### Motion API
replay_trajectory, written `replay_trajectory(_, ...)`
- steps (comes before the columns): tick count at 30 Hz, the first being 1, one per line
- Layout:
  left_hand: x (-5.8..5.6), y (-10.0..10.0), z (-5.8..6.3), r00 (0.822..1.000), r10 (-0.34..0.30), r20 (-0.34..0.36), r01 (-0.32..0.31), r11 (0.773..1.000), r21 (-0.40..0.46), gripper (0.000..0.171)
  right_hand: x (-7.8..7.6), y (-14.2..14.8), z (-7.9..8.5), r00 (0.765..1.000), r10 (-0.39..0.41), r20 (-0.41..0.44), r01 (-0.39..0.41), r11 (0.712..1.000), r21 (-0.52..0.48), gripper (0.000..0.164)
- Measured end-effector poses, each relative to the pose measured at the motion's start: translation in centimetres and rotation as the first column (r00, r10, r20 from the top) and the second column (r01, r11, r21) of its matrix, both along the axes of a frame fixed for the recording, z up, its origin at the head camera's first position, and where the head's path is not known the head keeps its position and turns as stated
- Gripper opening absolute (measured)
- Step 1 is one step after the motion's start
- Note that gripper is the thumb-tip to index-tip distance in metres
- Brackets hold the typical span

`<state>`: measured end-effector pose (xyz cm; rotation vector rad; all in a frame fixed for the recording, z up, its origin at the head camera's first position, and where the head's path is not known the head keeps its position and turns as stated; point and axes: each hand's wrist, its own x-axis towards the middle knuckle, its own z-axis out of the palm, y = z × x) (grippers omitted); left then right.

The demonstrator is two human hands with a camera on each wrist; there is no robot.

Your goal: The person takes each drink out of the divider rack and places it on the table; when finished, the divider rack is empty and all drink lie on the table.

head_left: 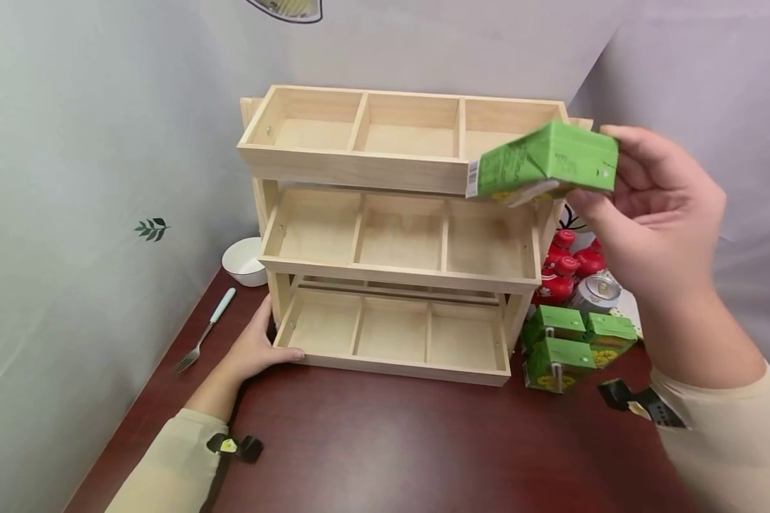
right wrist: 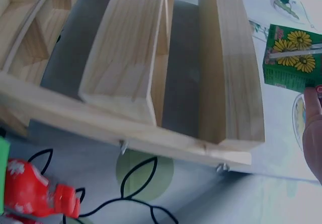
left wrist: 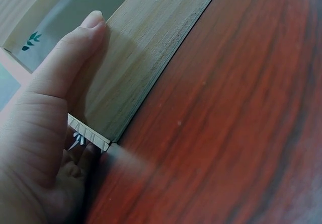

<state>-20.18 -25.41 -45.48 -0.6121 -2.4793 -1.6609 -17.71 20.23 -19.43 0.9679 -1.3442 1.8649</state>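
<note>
A three-tier wooden rack (head_left: 359, 166), each tray split into three compartments, stands on the table. My right hand (head_left: 670, 214) holds a green drink carton (head_left: 545, 160) tilted on its side, in front of the top tray's right compartment. In the right wrist view, yellow flowers and a white straw show on the carton (right wrist: 289, 68), level with the rack's upper part. My left hand (head_left: 257, 349) grips the bottom tray's front left corner. The left wrist view shows its thumb along the front board (left wrist: 136, 58), with the other fingers round the side, partly hidden.
Several green cartons (head_left: 558, 363) stand right of the rack, with a silver can (head_left: 597, 293) and several red bottles (head_left: 557, 283) behind them. On the left are a white bowl (head_left: 244, 262) and a fork (head_left: 208, 328) with a pale handle. Fabric walls rise behind and at both sides.
</note>
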Motion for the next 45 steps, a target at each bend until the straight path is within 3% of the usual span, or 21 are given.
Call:
replay_trajectory(16,0.4,0.4,0.6,1.0,0.004,-0.008,-0.005,0.999,-0.035,0.123,2.4,4.4,-4.0,1.0,0.007,0.008,-0.007,1.0,0.013,0.051)
replay_trajectory(26,0.1,0.5,0.6,1.0,-0.009,0.0,0.009,1.0,-0.01,0.124,4.8,7.4,-8.1,0.989,-0.062,0.131,0.062,0.998,0.002,0.053)
replay_trajectory(29,0.1,0.4,0.5,1.0,-0.002,0.0,0.002,1.0,-0.009,0.125,5.5,8.1,-9.1,0.971,-0.131,0.198,0.129,0.991,0.027,0.054)
replay_trajectory(32,0.2,0.4,0.5,1.0,0.001,-0.003,-0.002,1.0,-0.013,0.125,6.3,8.9,-9.8,0.937,-0.213,0.276,0.206,0.977,0.053,0.055)
replay_trajectory(38,0.2,0.3,0.5,1.0,0.0,-0.005,0.0,1.0,-0.018,0.124,7.5,10.4,-11.2,0.879,-0.27,0.392,0.262,0.962,0.075,0.056)
replay_trajectory(45,0.3,0.4,0.4,1.0,0.003,0.003,-0.003,1.0,-0.012,0.124,8.3,12.5,-13.5,0.871,-0.238,0.429,0.237,0.97,0.057,0.059)
